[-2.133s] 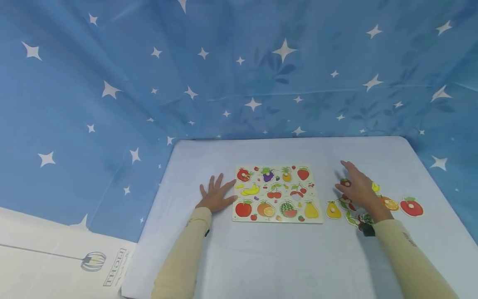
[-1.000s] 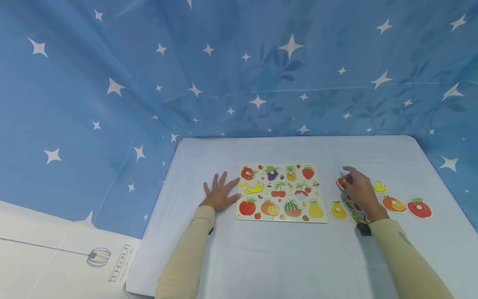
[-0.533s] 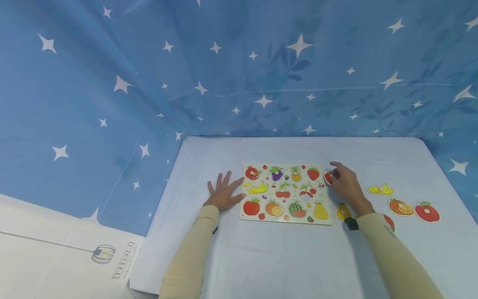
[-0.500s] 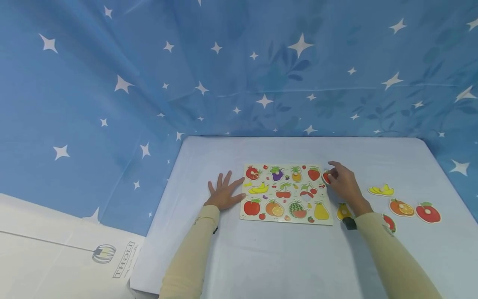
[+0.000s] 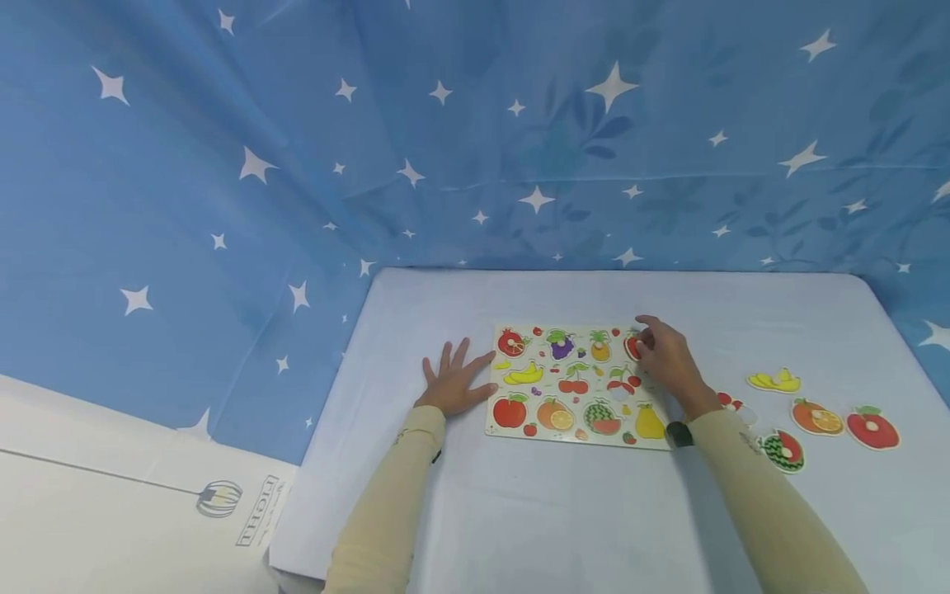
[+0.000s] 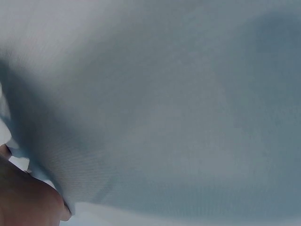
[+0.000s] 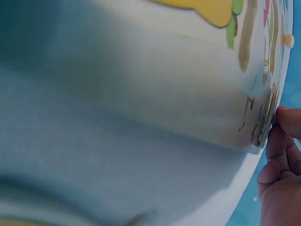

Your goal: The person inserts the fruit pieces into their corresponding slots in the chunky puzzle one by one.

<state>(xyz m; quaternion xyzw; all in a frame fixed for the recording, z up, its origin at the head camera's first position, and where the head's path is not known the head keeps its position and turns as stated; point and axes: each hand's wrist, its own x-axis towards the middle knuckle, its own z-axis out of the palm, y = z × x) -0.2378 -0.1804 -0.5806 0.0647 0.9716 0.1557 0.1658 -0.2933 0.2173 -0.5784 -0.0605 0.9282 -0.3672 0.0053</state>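
Observation:
In the head view, my right hand pinches a strawberry puzzle piece at the upper right corner of the fruit puzzle board. The right wrist view has the thumb and fingertips gripping this piece edge-on, close over the board's corner. My left hand lies with spread fingers at the board's left edge, thumb and forefinger reaching its rim. Along the board's top row sit a pomegranate piece, a grape piece and a pineapple piece, each with a knob.
Right of the board lie a banana piece, an orange piece, an apple piece and a watermelon piece. My right sleeve partly covers a red piece. A starry blue curtain hangs behind the white table.
My right hand has taken hold of the strawberry piece and carried it left from the loose pieces to the board's upper right corner. My left hand stays at the board's left edge.

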